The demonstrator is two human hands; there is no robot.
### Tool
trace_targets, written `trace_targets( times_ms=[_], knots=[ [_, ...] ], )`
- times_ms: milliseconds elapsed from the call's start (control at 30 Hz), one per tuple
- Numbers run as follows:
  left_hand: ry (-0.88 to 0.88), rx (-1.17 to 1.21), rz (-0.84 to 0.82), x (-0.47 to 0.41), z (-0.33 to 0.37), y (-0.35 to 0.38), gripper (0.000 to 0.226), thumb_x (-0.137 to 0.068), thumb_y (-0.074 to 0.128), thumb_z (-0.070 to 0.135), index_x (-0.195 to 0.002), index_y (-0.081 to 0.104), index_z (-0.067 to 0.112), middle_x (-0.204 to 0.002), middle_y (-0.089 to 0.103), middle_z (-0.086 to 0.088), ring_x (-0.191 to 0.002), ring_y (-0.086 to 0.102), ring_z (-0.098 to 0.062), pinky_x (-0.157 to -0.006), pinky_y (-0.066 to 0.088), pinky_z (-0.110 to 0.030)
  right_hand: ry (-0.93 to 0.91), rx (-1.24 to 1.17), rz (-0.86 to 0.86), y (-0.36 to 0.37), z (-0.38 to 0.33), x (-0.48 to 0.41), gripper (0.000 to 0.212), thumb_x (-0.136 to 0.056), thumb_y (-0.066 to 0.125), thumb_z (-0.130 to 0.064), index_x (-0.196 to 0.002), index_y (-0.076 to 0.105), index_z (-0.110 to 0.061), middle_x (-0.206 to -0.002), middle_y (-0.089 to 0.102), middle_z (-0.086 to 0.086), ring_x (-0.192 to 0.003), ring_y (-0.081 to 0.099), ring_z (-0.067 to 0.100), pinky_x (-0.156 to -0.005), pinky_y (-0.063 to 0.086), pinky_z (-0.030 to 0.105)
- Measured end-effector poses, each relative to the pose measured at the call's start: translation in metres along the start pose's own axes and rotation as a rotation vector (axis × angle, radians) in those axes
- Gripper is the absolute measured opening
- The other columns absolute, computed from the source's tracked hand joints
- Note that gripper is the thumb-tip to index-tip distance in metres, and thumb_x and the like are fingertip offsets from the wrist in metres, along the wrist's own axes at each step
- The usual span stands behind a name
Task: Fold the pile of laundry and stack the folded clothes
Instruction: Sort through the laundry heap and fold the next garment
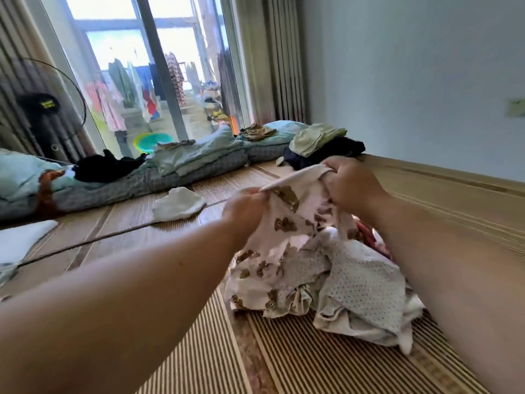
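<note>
Here, a rumpled white garment with brown bear print.

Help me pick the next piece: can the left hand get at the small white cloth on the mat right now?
Probably yes, once freed: the left hand pinches the bear-print garment with the right hand, but the white cloth lies uncovered just beyond it, nothing between.

Strong daylight pours through the glass door beyond the mat's far left corner, its panes blown out white. Shadows on the mat are soft. The left hand, right hand and bear-print garment look slightly smeared; wide-angle distortion bows the curtains.
</note>
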State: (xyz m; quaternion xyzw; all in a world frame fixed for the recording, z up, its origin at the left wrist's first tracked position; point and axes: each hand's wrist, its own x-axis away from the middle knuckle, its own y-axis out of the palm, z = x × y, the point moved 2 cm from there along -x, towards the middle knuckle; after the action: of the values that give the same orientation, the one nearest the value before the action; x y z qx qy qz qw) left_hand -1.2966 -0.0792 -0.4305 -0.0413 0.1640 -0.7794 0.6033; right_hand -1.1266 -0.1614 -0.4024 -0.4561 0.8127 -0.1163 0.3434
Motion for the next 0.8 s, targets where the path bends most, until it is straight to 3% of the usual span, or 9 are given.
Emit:
trace_targets(
  times_ms=[133, 200, 267, 367, 433, 500, 567, 700, 800],
  knots=[
    [0.112, 0.009, 0.03, 0.029, 0.065, -0.055, 0.025, -0.098, 0.05, 0.024, -0.079, 0.066, 0.021, -0.067, 0.064, 0.0, -0.061, 0.058, -0.021, -0.055, 0.045, -0.028, -0.174, 0.098, -0.17, -0.04, -0.065, 0.021, 0.018, -0.077, 0.078, -0.03, -0.076, 0.06, -0.029, -0.073, 0.056, -0.014, -0.067, 0.051, 0.003, -0.055, 0.033, 0.016],
    [0.142, -0.022, 0.057, 0.051, 0.091, -0.086, 0.021, -0.097, 0.052, 0.027, -0.087, 0.07, 0.023, -0.09, 0.071, -0.009, -0.086, 0.067, -0.033, -0.075, 0.055, -0.041, -0.183, 0.257, -0.247, -0.055, -0.089, 0.034, 0.025, -0.075, 0.08, -0.024, -0.066, 0.058, -0.03, -0.069, 0.056, -0.013, -0.067, 0.052, 0.007, -0.056, 0.033, 0.018],
    [0.154, -0.032, 0.088, 0.081, 0.114, -0.116, 0.021, -0.096, 0.054, 0.031, -0.088, 0.069, 0.019, -0.101, 0.07, -0.012, -0.097, 0.066, -0.034, -0.09, 0.053, -0.045, -0.183, 0.314, -0.238, -0.068, -0.112, 0.046, 0.023, -0.078, 0.076, -0.023, -0.061, 0.06, -0.026, -0.062, 0.058, -0.01, -0.062, 0.054, 0.011, -0.051, 0.035, 0.016],
    [0.147, -0.374, -0.026, 0.134, 0.14, -0.15, 0.055, -0.07, 0.065, 0.071, -0.087, 0.062, 0.019, -0.095, 0.066, -0.003, -0.086, 0.063, -0.018, -0.085, 0.053, -0.035, -0.14, 0.091, -0.157, -0.083, -0.149, 0.062, 0.022, -0.084, 0.068, -0.022, -0.063, 0.065, -0.015, -0.057, 0.059, -0.002, -0.053, 0.051, 0.014, -0.05, 0.04, 0.02],
    [0.084, -0.622, -0.07, 0.171, 0.148, -0.167, 0.056, -0.057, 0.066, 0.074, -0.082, 0.057, 0.024, -0.096, 0.064, 0.0, -0.091, 0.061, -0.019, -0.089, 0.051, -0.036, -0.113, -0.067, -0.122, -0.087, -0.183, 0.073, 0.017, -0.087, 0.062, -0.015, -0.07, 0.066, -0.011, -0.064, 0.062, 0.004, -0.058, 0.054, 0.018, -0.056, 0.043, 0.026],
    [0.02, -0.817, -0.044, 0.191, 0.146, -0.178, 0.058, -0.063, 0.065, 0.075, -0.097, 0.055, 0.03, -0.117, 0.057, 0.001, -0.11, 0.056, -0.021, -0.095, 0.045, -0.03, -0.135, -0.159, -0.134, -0.086, -0.222, 0.082, 0.014, -0.088, 0.06, -0.013, -0.078, 0.068, -0.009, -0.07, 0.066, 0.007, -0.062, 0.058, 0.018, -0.06, 0.046, 0.03],
    [0.009, -1.051, 0.006, 0.206, 0.139, -0.185, 0.062, -0.075, 0.063, 0.065, -0.123, 0.054, 0.027, -0.119, 0.054, 0.001, -0.11, 0.054, -0.02, -0.086, 0.042, -0.025, -0.175, -0.199, -0.169, -0.08, -0.259, 0.094, 0.015, -0.089, 0.06, -0.014, -0.085, 0.069, -0.002, -0.075, 0.067, 0.01, -0.062, 0.061, 0.017, -0.058, 0.049, 0.028],
    [0.048, -1.077, 0.079, 0.226, 0.122, -0.219, 0.027, -0.092, 0.048, 0.029, -0.111, 0.059, 0.012, -0.093, 0.056, -0.002, -0.081, 0.052, -0.019, -0.078, 0.049, -0.032, -0.226, -0.242, -0.217, -0.075, -0.304, 0.116, 0.013, -0.091, 0.06, -0.013, -0.083, 0.068, -0.006, -0.065, 0.067, 0.002, -0.05, 0.064, 0.008, -0.044, 0.049, 0.021],
    [0.094, -1.003, 0.157, 0.246, 0.115, -0.255, 0.024, -0.098, 0.036, 0.005, -0.109, 0.057, 0.005, -0.1, 0.057, -0.007, -0.09, 0.055, -0.023, -0.082, 0.05, -0.032, -0.202, -0.264, -0.24, -0.081, -0.311, 0.127, 0.012, -0.091, 0.059, -0.013, -0.083, 0.067, -0.009, -0.063, 0.069, 0.001, -0.054, 0.066, 0.012, -0.047, 0.051, 0.023]
  ],
)
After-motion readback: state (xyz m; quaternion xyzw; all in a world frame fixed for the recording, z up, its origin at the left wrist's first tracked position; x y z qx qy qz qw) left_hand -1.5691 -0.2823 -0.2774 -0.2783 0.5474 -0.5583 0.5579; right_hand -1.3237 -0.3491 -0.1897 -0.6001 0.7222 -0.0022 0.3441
